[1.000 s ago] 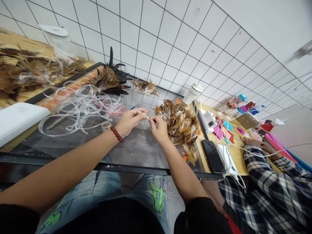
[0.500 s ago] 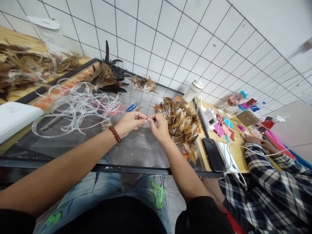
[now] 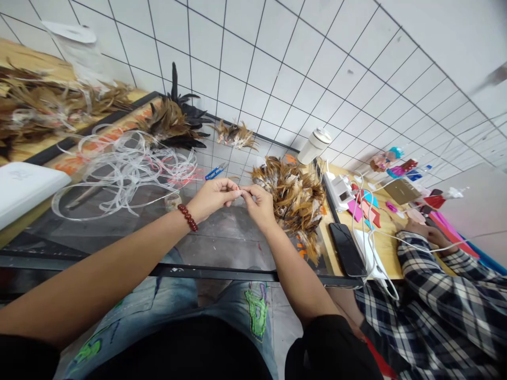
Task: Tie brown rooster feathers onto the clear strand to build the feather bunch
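Over the dark glossy tabletop [image 3: 222, 248], my left hand [image 3: 214, 198] and my right hand [image 3: 259, 205] meet fingertip to fingertip, both pinched. Whatever lies between the fingers is too small to name; a speck of red shows at the left fingertips. A beaded bracelet [image 3: 187, 217] circles my left wrist. Just right of my right hand lies a heap of brown feathers [image 3: 299, 198]. Blue thread snips [image 3: 214, 172] rest behind my left hand. Left of that hand spreads a tangle of clear plastic ribbon [image 3: 119, 174], with some pink strands in it.
Black and brown feathers [image 3: 174, 121] and a small feather bunch [image 3: 235, 135] lie toward the tiled wall. A white tumbler [image 3: 315, 146] stands behind the heap. Rightward are a phone [image 3: 347, 250], white cables and a power strip [image 3: 341, 192]. A co-worker in a plaid sleeve [image 3: 422, 258] sits at right.
Both hands stay together in nearly the same place, with small shifts of the fingers. A red speck now shows at my left fingertips. The co-worker's hands have moved slightly.
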The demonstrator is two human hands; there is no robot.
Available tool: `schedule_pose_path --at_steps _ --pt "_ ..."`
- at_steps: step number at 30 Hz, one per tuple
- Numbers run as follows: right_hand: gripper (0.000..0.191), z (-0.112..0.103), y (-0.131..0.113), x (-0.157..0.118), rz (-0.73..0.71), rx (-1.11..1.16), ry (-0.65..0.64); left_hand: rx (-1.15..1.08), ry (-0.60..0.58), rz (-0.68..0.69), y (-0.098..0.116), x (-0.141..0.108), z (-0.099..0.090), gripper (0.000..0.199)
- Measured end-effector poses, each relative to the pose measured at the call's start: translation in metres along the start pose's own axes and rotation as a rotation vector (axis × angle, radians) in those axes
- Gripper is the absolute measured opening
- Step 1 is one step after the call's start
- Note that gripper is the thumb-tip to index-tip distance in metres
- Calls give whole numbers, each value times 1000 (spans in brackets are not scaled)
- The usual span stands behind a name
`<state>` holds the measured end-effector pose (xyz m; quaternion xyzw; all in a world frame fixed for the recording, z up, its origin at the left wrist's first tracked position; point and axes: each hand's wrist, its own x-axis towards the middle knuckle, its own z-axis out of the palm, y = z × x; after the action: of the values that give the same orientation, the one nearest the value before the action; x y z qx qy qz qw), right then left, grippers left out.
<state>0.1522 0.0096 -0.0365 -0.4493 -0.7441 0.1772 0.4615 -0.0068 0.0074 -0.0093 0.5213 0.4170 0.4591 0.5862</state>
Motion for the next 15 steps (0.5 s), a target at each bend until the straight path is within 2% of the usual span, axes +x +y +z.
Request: schedule_pose_path --at_steps 5,10,15 --pt "20 -2 -9 0 -11 -36 96 -39 75 -51 -7 5 -3 21" --pt "19 0 -11 -2 -7 -50 60 -116 120 -127 -4 7 -4 24" --pt "17 -1 -9 -2 -21 -69 38 -171 140 -110 -1 7 -6 33"
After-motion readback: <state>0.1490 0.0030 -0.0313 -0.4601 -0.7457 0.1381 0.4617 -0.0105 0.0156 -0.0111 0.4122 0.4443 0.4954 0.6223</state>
